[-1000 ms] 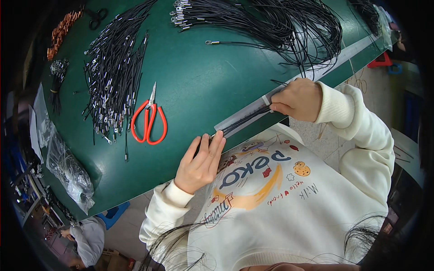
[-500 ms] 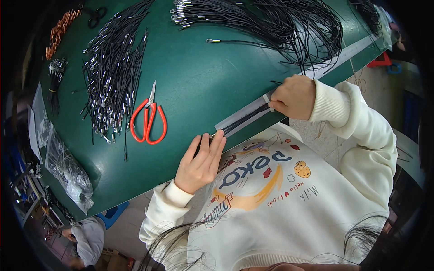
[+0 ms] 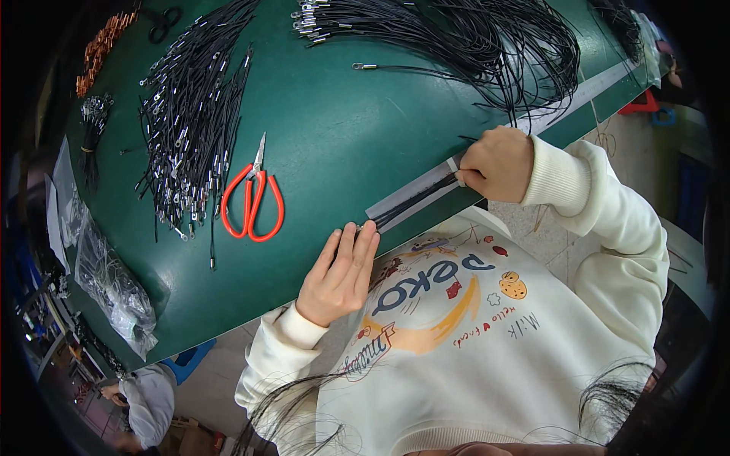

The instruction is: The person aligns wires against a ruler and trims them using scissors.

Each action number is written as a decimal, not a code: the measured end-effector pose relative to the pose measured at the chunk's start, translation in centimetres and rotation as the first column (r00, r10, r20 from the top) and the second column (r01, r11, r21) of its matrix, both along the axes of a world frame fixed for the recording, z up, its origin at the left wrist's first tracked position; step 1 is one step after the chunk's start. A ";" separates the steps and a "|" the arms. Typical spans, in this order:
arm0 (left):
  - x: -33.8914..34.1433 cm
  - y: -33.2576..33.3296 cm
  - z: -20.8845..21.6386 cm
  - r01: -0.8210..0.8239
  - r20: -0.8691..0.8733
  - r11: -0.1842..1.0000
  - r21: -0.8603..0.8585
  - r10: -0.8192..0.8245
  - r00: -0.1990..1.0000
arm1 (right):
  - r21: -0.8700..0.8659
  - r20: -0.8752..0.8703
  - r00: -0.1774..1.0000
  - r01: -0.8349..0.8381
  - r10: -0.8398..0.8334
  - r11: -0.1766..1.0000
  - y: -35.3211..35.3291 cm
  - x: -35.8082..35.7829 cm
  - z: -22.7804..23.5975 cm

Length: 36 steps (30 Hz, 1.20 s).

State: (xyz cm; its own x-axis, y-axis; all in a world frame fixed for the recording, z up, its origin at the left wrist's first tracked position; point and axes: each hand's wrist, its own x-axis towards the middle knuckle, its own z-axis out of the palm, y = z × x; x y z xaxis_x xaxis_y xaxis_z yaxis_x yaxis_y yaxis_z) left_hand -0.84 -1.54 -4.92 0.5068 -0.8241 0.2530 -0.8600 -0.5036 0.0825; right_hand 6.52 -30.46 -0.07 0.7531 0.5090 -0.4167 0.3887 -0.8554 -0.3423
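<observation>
A few thin black cables (image 3: 418, 200) lie straight along a pale strip (image 3: 401, 194) fixed near the table's front edge. At their left end my left hand (image 3: 338, 277) pinches them, its fingers fairly straight and pressed together, the thumb hidden. A small glint of metal shows by its fingertips. My right hand (image 3: 498, 163) is closed in a fist around the same cables farther right, knuckles up, and hides what lies beneath it. Red-handled scissors (image 3: 253, 199) rest on the table left of the cables, blades pointing away and slightly apart.
Black cables with silver ring terminals (image 3: 190, 129) lie heaped at left. Another large cable bundle (image 3: 487, 45) spreads at the back. Copper-coloured parts (image 3: 106, 49), black scissors (image 3: 161, 26), a tied bundle (image 3: 91, 140) and a clear plastic bag (image 3: 114, 281) sit leftward. Another person (image 3: 144, 403) is at lower left.
The whole view has shifted slightly. Both hands keep their places on the cables, with only a slight change in the left fingers.
</observation>
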 end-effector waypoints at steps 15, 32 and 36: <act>-0.3 -0.1 -0.3 -0.045 -0.026 0.996 -0.078 0.043 0.999 | -0.005 -0.044 0.999 0.021 -0.022 1.000 0.1 0.2 0.1; -0.3 -0.1 -0.1 -0.048 -0.014 0.996 -0.075 0.047 0.999 | -0.124 -0.151 0.988 -0.005 -0.013 0.992 0.7 1.0 0.2; -0.2 0.0 0.3 -0.098 -0.087 0.976 -0.193 0.082 0.993 | -0.097 -0.121 0.992 -0.044 0.032 0.994 0.7 1.0 0.3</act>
State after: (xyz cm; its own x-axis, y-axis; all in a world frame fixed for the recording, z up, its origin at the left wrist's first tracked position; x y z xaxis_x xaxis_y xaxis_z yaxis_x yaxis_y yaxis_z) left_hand -1.07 -1.52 -4.59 0.6011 -0.7122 0.3626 -0.7989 -0.5458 0.2525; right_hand 7.48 -29.75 0.20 0.6763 0.4875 -0.5523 0.3829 -0.8731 -0.3018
